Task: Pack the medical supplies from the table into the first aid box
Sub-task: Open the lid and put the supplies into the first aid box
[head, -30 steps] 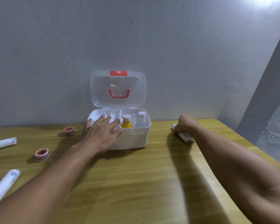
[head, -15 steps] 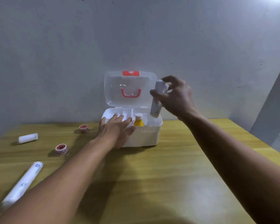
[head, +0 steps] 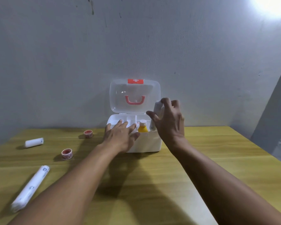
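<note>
The white first aid box (head: 150, 144) stands open at the back of the wooden table, its clear lid (head: 135, 96) upright with a red handle. Inside stands a yellow bottle (head: 142, 127). My left hand (head: 120, 136) lies flat on the box's front left rim, fingers spread. My right hand (head: 169, 120) holds a white tube (head: 157, 109) upright over the box's right compartment, its lower end inside the box. Left on the table lie two red tape rolls (head: 88, 133) (head: 66, 153), a short white bandage roll (head: 34, 142) and a long wrapped white roll (head: 30, 189).
The wooden table (head: 152, 184) runs up to a grey wall behind the box. Its right edge slants away at the right, with grey floor beyond. A bright light glares at the top right.
My right hand picked the white tube off the table at the right, lifted it over the box and has lowered it into the right compartment. My left hand stayed on the box.
</note>
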The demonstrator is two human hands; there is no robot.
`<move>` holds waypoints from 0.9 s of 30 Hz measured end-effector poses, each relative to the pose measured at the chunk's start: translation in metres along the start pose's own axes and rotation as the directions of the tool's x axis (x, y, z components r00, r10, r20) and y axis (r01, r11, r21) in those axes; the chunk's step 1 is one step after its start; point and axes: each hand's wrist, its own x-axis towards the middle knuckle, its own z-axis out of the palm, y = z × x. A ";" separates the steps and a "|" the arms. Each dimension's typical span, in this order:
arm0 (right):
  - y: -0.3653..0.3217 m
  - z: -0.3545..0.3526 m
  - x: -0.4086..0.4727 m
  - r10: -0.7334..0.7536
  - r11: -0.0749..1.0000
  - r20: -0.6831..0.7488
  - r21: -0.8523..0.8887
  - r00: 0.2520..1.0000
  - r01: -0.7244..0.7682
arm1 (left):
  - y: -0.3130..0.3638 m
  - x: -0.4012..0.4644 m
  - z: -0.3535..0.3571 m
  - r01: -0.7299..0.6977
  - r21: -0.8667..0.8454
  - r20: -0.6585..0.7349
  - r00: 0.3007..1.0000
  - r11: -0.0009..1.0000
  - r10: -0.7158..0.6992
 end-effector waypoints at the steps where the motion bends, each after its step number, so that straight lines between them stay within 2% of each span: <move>1: 0.000 0.001 0.001 0.004 1.000 -0.001 -0.007 1.000 -0.005 | 0.000 0.000 0.000 0.000 0.000 0.001 1.000 1.000 0.000; 8: 0.013 0.015 -0.019 0.010 0.988 0.141 -0.154 0.990 0.012 | 0.000 0.000 0.000 -0.007 -0.007 0.015 1.000 1.000 0.007; 12: 0.021 0.012 -0.026 0.065 0.971 0.156 -0.239 0.986 -0.026 | 0.000 -0.001 -0.001 -0.004 -0.020 0.011 1.000 1.000 0.004; 14: 0.023 0.009 -0.030 0.048 0.951 0.169 -0.309 0.984 0.007 | 0.000 -0.002 -0.002 -0.009 -0.011 0.017 1.000 1.000 0.009; 17: 0.027 0.004 -0.036 0.019 0.957 0.199 -0.289 0.980 0.040 | -0.001 -0.001 -0.002 -0.016 -0.016 0.010 1.000 1.000 0.016; 20: 0.030 -0.001 -0.032 0.018 0.981 0.227 -0.191 0.974 0.027 | -0.003 0.000 -0.002 -0.042 -0.030 -0.014 0.999 0.999 0.041; 23: 0.031 0.000 -0.026 -0.019 0.994 0.393 -0.090 0.919 0.059 | -0.009 -0.002 -0.001 -0.057 -0.097 -0.066 0.997 0.994 0.051; 27: 0.030 0.008 -0.027 -0.031 0.980 0.575 -0.142 0.817 0.137 | -0.023 -0.014 -0.002 -0.039 -0.193 -0.211 0.977 0.981 -0.003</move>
